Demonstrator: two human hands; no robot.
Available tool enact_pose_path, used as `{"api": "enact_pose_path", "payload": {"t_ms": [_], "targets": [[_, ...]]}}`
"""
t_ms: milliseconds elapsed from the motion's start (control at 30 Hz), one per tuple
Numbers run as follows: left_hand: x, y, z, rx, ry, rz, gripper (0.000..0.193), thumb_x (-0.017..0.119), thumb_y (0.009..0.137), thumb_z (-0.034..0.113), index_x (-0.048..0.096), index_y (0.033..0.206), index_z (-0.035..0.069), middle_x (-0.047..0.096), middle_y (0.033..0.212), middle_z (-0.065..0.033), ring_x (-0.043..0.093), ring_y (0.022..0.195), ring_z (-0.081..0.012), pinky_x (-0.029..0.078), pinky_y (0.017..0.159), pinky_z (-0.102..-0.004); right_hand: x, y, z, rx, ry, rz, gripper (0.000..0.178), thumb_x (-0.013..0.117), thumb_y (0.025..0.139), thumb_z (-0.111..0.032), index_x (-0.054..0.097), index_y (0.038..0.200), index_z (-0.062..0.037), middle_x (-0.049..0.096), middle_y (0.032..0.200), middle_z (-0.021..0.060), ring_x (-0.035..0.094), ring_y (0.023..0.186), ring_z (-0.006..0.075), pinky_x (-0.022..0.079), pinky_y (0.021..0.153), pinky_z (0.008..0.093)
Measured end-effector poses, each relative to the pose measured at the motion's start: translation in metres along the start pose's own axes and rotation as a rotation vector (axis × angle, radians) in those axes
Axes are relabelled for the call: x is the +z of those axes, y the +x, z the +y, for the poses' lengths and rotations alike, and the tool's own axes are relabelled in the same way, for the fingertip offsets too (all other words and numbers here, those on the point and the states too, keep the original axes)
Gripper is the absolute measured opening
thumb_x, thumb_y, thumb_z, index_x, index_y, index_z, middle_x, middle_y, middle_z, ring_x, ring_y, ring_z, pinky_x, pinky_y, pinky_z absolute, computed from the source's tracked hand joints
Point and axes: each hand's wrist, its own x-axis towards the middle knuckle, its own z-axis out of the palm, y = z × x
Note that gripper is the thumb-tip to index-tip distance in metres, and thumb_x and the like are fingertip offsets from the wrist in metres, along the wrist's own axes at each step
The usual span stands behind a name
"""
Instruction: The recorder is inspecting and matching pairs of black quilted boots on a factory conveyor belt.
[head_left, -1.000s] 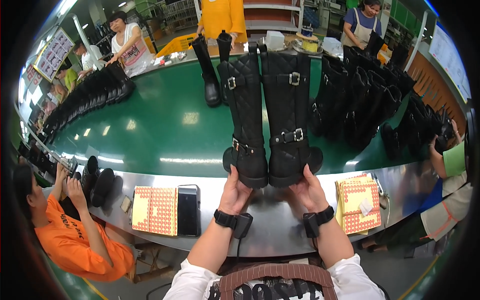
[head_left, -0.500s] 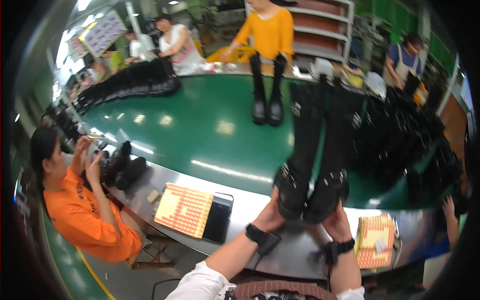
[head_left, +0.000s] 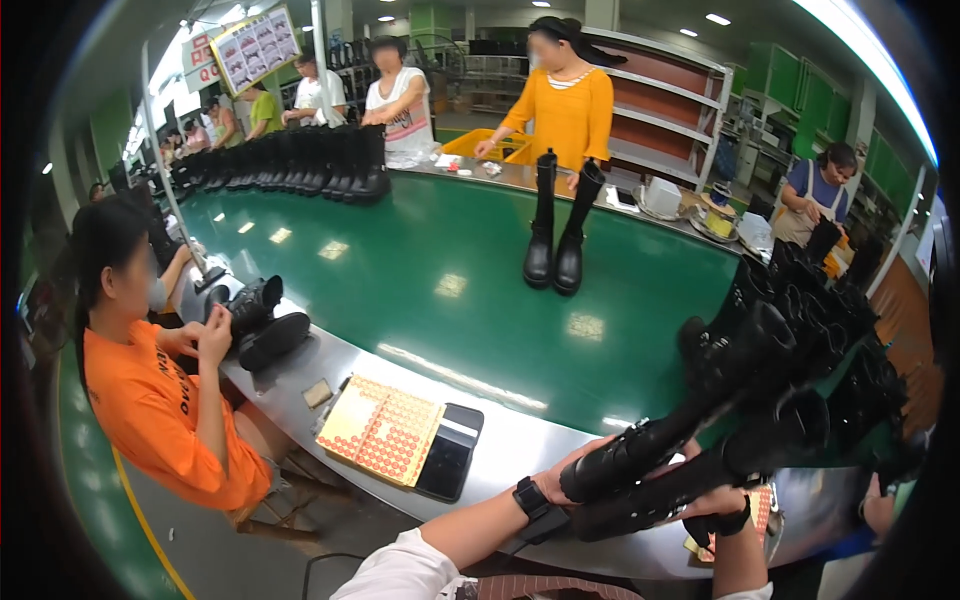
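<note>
I hold a pair of tall black boots over the steel table edge (head_left: 520, 420), their shafts slanting up to the right. My left hand (head_left: 577, 468) is closed around the lower part of the left boot (head_left: 660, 430). Below the right boot (head_left: 735, 455), my right hand (head_left: 715, 500) grips it from underneath, with some fingers hidden behind it. Small shiny studs or buckles show on the boots. To the right, close to their tops, stands a dense group of black boots (head_left: 830, 310).
Another boot pair (head_left: 553, 255) stands on the green belt (head_left: 430, 270); a long boot row (head_left: 300, 175) lines its far left. Left of me are a sticker sheet stack (head_left: 380, 430), a black phone-like slab (head_left: 450, 455) and a person in orange (head_left: 180, 420). Others work across the belt.
The boots in my hands have tipped from upright to slanting right, their tops now lower. My view has shifted. The person in orange has lowered one hand.
</note>
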Motion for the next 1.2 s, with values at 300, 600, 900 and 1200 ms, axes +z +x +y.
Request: {"api": "enact_pose_path", "payload": {"t_ms": [300,600,900,1200], "targets": [[-0.059,-0.003,0.014,0.148,-0.143,0.31,0.032,0.053,0.099,0.03,0.059,0.121,0.007,0.066,0.1,-0.006,0.064,0.088,-0.0187,0.052,0.083,-0.0339,0.025,0.032,-0.02,-0.103,-0.29,0.309,0.085,0.086,0.072,-0.005,0.041,0.144,-0.0016,0.056,0.137,0.0098,0.051,0.127,0.0215,0.04,0.108,0.0365],[-0.047,-0.016,0.021,0.404,0.193,0.817,0.019,0.051,0.098,0.018,0.058,0.109,0.004,0.061,0.085,-0.0065,0.06,0.08,-0.0187,0.049,0.075,-0.0314,-0.101,0.247,0.016,-0.047,-0.449,0.891,0.081,0.088,0.068,-0.034,0.052,0.131,0.0021,0.059,0.122,0.0196,0.059,0.115,0.0312,0.05,0.096,0.0422],[-0.04,-0.014,0.027,0.283,0.185,0.858,0.017,0.048,0.099,0.016,0.058,0.107,0.004,0.059,0.086,-0.0046,0.059,0.079,-0.0158,0.047,0.074,-0.0293,-0.197,0.407,0.093,0.402,-1.094,1.031,0.074,0.08,0.072,-0.055,0.062,0.132,-0.0164,0.013,0.16,0.0226,0.019,0.147,0.0384,0.034,0.108,0.0619],[-0.043,-0.017,0.029,0.299,0.206,0.778,0.018,0.05,0.098,0.016,0.057,0.109,0.004,0.059,0.085,-0.0057,0.059,0.08,-0.0179,0.048,0.076,-0.0307,-0.188,0.352,0.084,0.323,-1.114,0.802,0.066,0.075,0.079,-0.049,0.061,0.133,-0.0134,0.05,0.139,0.0288,0.044,0.134,0.0419,0.039,0.11,0.0463]]}}
